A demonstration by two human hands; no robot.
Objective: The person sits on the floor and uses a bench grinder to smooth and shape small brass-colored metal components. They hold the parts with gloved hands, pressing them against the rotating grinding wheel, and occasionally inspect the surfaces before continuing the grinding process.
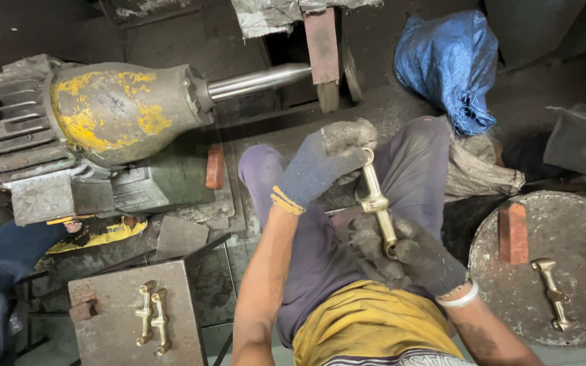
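L hand (323, 163), in a blue knit glove w/ grimy grey fingertips, is pinched tight on the top end of a brass handle piece (377, 201). R hand (408, 254), in a dark soiled glove, is wrapped around the piece's lower end, fingers pressed together on it. The piece stands near upright, tilted slightly, held in the air over the person's lap, above purple trousers & a yellow shirt hem.

Lower L: a square metal surface (103, 298) carries two more brass pieces (153, 318) lying side by side, touching, near its R edge. Lower R: a round metal surface (578, 237) holds one brass piece (552, 293) toward its front edge & a red brick block (513, 232) near its L edge, the two apart.

Upper L: a motor (103, 108), grey w/ chipped yellow paint, w/ a shiny steel spindle (259, 79) pointing R. A blue bag (450, 64) sits on the floor at upper R. A dark blue sleeve (1, 254) shows at the L edge.
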